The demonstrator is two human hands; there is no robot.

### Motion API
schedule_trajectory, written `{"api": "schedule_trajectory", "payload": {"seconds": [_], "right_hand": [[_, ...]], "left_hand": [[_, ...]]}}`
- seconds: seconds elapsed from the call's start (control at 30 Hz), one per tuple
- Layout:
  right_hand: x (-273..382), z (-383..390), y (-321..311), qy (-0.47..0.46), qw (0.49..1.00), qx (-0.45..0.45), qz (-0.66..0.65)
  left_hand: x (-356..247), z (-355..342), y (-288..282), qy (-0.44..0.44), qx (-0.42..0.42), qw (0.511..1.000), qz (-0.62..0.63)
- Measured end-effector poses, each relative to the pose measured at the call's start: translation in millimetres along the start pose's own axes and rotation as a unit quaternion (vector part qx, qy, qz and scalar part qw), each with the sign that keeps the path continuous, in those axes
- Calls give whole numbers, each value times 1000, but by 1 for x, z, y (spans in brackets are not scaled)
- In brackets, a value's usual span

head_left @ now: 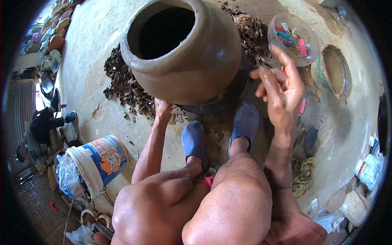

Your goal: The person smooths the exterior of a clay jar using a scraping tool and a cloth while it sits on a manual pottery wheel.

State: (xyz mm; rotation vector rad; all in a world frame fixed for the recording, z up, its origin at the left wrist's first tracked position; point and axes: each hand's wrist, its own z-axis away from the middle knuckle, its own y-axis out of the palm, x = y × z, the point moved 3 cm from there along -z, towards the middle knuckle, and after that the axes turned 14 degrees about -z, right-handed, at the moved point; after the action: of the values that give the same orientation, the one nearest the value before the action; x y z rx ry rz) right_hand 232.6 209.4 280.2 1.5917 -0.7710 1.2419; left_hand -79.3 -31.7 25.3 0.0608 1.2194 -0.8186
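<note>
A large brown clay pot (192,69) with a wide round mouth stands before me on a dark base (212,107). My left hand (162,107) reaches in at the pot's lower near side; its fingers are hidden behind the wall. To the right of the pot, my right hand (281,92) is raised, fingers apart and partly bent, the index finger stretched out. It appears to hold nothing and does not touch the pot. Just beyond it sits a translucent plastic bowl (312,41) with small coloured pieces inside.
Clay scraps (128,87) lie around the pot. A round vessel of murky liquid (335,69) stands at the right. My blue clogs (245,122) are close to the base. A white and blue bucket (98,163) leans at the left; a seated person (43,126) shows farther left.
</note>
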Motion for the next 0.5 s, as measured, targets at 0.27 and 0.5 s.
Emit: {"api": "schedule_trajectory", "payload": {"seconds": [0.27, 0.5], "right_hand": [[-70, 92, -198, 58, 890, -14, 452], [-71, 191, -341, 12, 767, -178, 616]], "left_hand": [[10, -51, -22, 119, 80, 968, -207], [27, -65, -35, 73, 140, 986, -53]]}}
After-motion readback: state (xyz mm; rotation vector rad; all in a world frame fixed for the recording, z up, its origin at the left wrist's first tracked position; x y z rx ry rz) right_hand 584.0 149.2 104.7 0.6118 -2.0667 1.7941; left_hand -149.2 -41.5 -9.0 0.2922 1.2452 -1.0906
